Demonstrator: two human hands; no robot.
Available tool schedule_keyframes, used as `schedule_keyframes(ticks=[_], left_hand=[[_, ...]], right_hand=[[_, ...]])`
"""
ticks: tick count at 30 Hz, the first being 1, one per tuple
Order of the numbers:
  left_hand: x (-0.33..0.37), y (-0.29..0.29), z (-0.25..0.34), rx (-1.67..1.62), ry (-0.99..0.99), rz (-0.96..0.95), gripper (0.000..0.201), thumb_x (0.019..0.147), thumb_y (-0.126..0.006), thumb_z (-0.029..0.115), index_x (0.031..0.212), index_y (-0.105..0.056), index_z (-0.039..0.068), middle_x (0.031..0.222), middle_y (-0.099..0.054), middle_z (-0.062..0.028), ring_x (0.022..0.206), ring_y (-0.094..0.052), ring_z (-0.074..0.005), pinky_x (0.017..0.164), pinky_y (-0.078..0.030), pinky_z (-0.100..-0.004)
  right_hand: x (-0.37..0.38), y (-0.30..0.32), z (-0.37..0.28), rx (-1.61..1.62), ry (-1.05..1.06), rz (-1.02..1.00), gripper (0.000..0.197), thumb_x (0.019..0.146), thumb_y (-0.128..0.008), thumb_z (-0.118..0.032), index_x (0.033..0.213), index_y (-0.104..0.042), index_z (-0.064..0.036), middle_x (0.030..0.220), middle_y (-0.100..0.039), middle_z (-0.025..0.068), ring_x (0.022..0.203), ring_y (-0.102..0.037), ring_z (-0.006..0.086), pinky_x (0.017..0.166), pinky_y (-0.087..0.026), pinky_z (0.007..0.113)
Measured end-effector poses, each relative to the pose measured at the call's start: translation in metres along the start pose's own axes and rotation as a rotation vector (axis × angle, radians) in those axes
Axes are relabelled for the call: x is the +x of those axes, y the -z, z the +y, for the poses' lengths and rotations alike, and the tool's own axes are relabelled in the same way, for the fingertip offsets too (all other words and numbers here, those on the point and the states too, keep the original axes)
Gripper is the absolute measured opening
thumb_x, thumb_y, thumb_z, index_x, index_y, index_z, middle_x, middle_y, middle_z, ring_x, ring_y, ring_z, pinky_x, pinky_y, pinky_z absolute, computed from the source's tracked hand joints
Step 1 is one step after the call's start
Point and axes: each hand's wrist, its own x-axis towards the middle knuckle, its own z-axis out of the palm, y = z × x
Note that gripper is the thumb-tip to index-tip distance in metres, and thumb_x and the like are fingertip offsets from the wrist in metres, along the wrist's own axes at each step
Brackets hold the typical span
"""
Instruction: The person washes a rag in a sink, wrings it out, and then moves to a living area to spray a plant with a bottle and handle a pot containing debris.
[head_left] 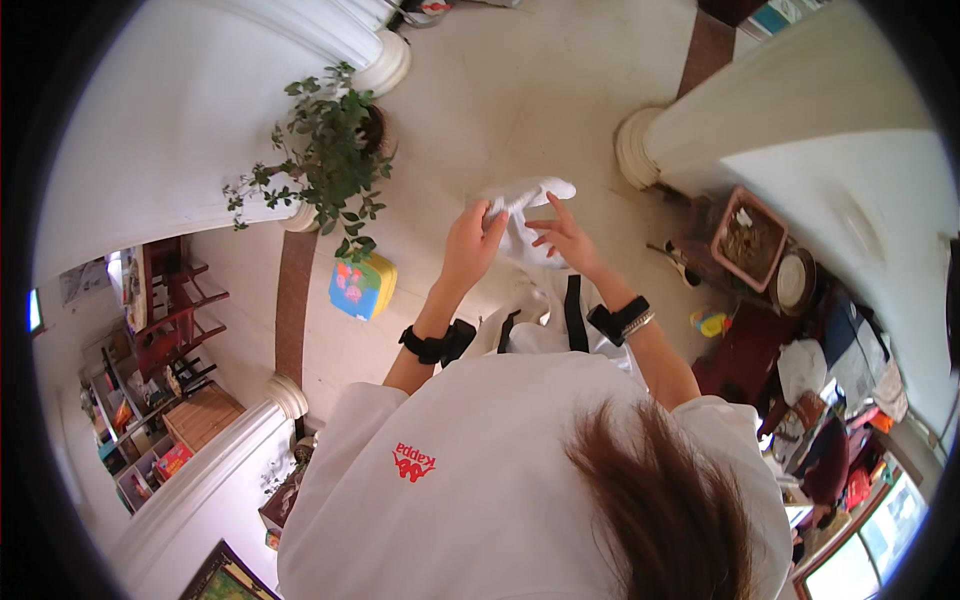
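Note:
A bunched white cloth (520,238) hangs in front of me, with a gathered, ribbed-looking upper part. What kind of cloth piece it is, I cannot make out. My left hand (474,242) is closed on its left edge, thumb and fingers pinching the fabric. At the right side of the cloth is my right hand (568,240), its fingers spread apart and its fingertips at or just over the fabric. Each wrist carries a black strap with a small black block, and the right one also has a bracelet (638,326).
A blue and yellow stool (364,287) stands on the floor to the left, below a leafy potted plant (330,150). White columns (655,145) rise on both sides. Right of me are a pink tub (748,238), a colourful toy (711,322) and piled clothes (835,450).

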Motion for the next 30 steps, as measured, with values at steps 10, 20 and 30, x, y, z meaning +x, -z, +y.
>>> schedule_keyframes(ticks=[10, 20, 30], left_hand=[[-0.072, 0.026, 0.052, -0.395, -0.078, -0.256, 0.019, 0.08, -0.049, 0.017, 0.084, -0.046, -0.001, 0.063, -0.044, -0.0007, 0.055, -0.037, -0.0047, 0.048, -0.032, -0.019], [-0.117, 0.061, 0.067, -0.697, 0.009, -0.422, 0.029, 0.077, -0.055, 0.01, 0.101, -0.043, 0.0, 0.083, -0.048, -0.0009, 0.073, -0.045, -0.0052, 0.063, -0.039, -0.0179], [-0.111, 0.034, 0.012, -0.212, -0.072, -0.137, 0.036, 0.073, -0.055, 0.003, 0.106, -0.041, -0.003, 0.089, -0.052, -0.0063, 0.075, -0.048, -0.009, 0.063, -0.04, -0.0203]], right_hand=[[-0.051, -0.045, 0.087, -0.364, -0.266, 0.283, 0.058, 0.078, -0.05, -0.028, 0.124, -0.024, -0.0064, 0.104, -0.051, 0.012, 0.092, -0.051, 0.0184, 0.075, -0.042, 0.029], [-0.079, -0.081, 0.077, 0.71, -0.342, 0.105, 0.043, 0.081, -0.046, -0.031, 0.116, -0.039, -0.0071, 0.115, -0.044, 0.0056, 0.103, -0.044, 0.0159, 0.087, -0.037, 0.031], [-0.139, -0.018, 0.065, 0.627, -0.222, 0.291, 0.035, 0.072, -0.055, -0.005, 0.105, -0.044, 0.0011, 0.1, -0.051, 0.0078, 0.092, -0.049, 0.0158, 0.08, -0.04, 0.028]])
